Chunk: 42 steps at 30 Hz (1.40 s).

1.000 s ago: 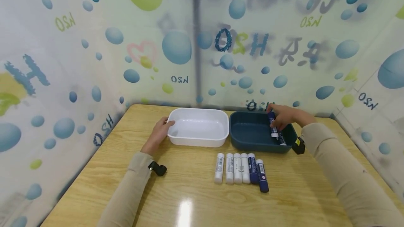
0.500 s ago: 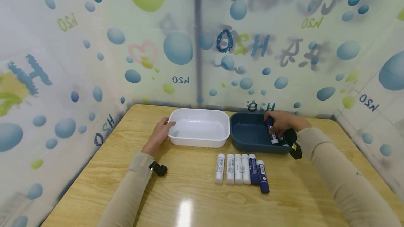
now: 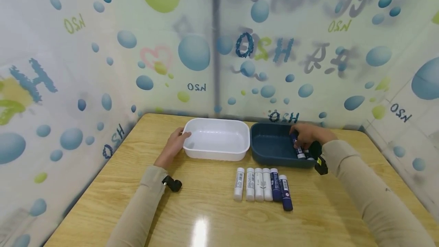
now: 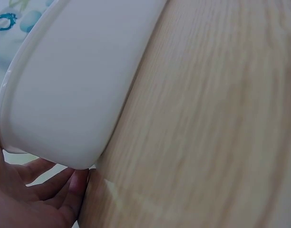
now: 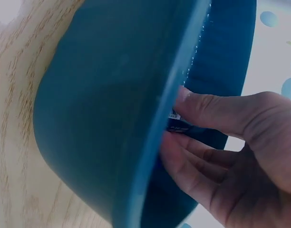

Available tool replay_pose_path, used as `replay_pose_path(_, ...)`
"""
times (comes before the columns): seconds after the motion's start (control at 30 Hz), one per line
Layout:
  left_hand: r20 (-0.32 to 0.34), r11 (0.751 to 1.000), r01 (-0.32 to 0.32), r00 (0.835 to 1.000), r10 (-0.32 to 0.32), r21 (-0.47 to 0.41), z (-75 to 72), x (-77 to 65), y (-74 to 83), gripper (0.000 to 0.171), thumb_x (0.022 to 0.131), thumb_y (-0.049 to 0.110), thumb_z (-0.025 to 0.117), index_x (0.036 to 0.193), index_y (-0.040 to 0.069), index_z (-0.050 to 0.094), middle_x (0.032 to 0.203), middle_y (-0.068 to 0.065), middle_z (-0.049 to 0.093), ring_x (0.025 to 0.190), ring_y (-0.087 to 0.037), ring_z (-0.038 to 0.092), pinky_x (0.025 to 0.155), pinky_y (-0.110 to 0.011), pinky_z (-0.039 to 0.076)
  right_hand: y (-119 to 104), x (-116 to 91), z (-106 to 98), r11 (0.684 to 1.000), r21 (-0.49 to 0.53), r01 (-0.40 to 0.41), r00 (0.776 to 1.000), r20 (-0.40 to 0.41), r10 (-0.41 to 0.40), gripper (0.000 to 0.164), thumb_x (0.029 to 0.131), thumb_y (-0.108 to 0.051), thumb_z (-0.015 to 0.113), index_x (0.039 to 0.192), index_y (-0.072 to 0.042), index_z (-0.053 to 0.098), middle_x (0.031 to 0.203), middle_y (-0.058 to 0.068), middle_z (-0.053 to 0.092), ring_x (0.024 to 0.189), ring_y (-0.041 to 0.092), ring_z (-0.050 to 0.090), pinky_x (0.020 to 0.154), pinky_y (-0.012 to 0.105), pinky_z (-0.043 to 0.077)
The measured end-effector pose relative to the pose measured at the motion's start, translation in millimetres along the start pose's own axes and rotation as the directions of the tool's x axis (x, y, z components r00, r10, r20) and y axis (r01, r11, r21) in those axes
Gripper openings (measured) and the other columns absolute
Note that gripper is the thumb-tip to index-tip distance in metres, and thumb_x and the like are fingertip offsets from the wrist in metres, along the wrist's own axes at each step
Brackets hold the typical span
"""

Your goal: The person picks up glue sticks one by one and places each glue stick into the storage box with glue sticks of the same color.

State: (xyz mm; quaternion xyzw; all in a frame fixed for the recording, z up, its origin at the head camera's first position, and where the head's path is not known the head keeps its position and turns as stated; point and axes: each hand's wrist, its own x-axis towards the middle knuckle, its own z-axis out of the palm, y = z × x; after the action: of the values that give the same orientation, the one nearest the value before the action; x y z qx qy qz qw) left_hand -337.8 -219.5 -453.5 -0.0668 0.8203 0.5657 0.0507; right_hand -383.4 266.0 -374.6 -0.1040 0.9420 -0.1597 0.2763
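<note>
My left hand [image 3: 174, 143] grips the left end of a white plastic tub [image 3: 214, 154], thumb over the rim and fingers along the outer wall. In the left wrist view the fingers [image 4: 78, 187] reach the tub's lower edge. My right hand [image 3: 306, 135] reaches into a dark teal tub [image 3: 281, 161] and pinches a dark blue glue stick [image 3: 297, 148] with a white end. The right wrist view shows thumb and fingers around this stick [image 5: 178, 126], partly hidden by the tub wall. Another stick [image 3: 310, 155] lies beside it, mostly covered by the hand.
In front of the tubs lies a row of white glue sticks [image 3: 258, 185], with two dark blue glue sticks [image 3: 285, 193] at its right end. The wooden table [image 3: 192, 205] backs onto a patterned curtain [image 3: 164, 98].
My right hand has lowered the dark blue glue stick deeper into the teal tub. My left hand keeps its place on the white tub.
</note>
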Motion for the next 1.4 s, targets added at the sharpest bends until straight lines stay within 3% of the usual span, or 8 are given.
replay_pose_path(0.57, -0.005, 1.000, 0.015, 1.000, -0.015, -0.008, -0.3, 1.0, 0.8, 0.061, 0.106, 0.038, 0.047, 0.157, 0.006, 0.036, 0.164, -0.018, 0.038, 0.147, -0.035, 0.043, 0.123, -0.050, 0.035, -2.2, 4.3, 5.9, 0.998, -0.062, -0.023, 0.999, 0.027, 0.025, 0.068, 0.092, -0.009, 0.074, 0.146, 0.015, 0.041, 0.108, 0.021, 0.071, 0.089, 0.024, 0.072, 0.077, 0.038, 0.063)
replay_pose_path(0.77, -0.007, 1.000, 0.008, 1.000, -0.008, -0.013, -0.4, -0.5, 1.1, 0.061, 0.106, 0.038, 0.047, 0.157, 0.006, 0.036, 0.163, -0.018, 0.039, 0.146, -0.034, 0.044, 0.123, -0.050, 0.036, -2.5, 5.9, 8.3, 0.998, -0.053, -0.034, 0.999, 0.021, 0.035, 0.057, 0.092, -0.003, 0.072, 0.140, 0.017, 0.048, 0.121, 0.028, 0.067, 0.091, 0.024, 0.073, 0.077, 0.037, 0.064)
replay_pose_path(0.97, -0.001, 1.000, -0.007, 1.000, 0.007, -0.008, -0.1, -0.5, 0.2, 0.060, 0.107, 0.038, 0.047, 0.157, 0.006, 0.037, 0.161, -0.018, 0.041, 0.145, -0.035, 0.045, 0.122, -0.051, 0.037, -2.2, 8.0, 9.0, 0.997, -0.062, -0.050, 0.999, 0.001, 0.050, 0.051, 0.093, -0.003, 0.071, 0.136, 0.017, 0.052, 0.121, 0.029, 0.068, 0.090, 0.025, 0.073, 0.076, 0.036, 0.064)
replay_pose_path(1.17, 0.003, 1.000, -0.029, 1.000, 0.029, -0.004, 0.0, -1.3, -1.5, 0.060, 0.107, 0.039, 0.046, 0.157, 0.007, 0.036, 0.159, -0.019, 0.042, 0.143, -0.036, 0.046, 0.121, -0.052, 0.038, 2.4, 8.1, 8.8, 0.997, -0.078, -0.001, 0.999, -0.046, -0.002, 0.041, 0.092, 0.002, 0.069, 0.130, 0.013, 0.061, 0.126, 0.033, 0.065, 0.085, 0.023, 0.074, 0.071, 0.034, 0.064)
replay_pose_path(1.4, 0.002, 1.000, -0.018, 1.000, 0.018, -0.012, -0.3, -2.5, -0.9, 0.061, 0.106, 0.040, 0.046, 0.156, 0.007, 0.036, 0.160, -0.018, 0.041, 0.144, -0.035, 0.045, 0.122, -0.053, 0.036, 4.7, 6.0, 4.9, 0.989, -0.130, 0.068, 0.992, -0.101, -0.082, 0.029, 0.091, 0.003, 0.065, 0.119, 0.011, 0.069, 0.102, 0.022, 0.074, 0.076, 0.019, 0.073, 0.064, 0.033, 0.063)
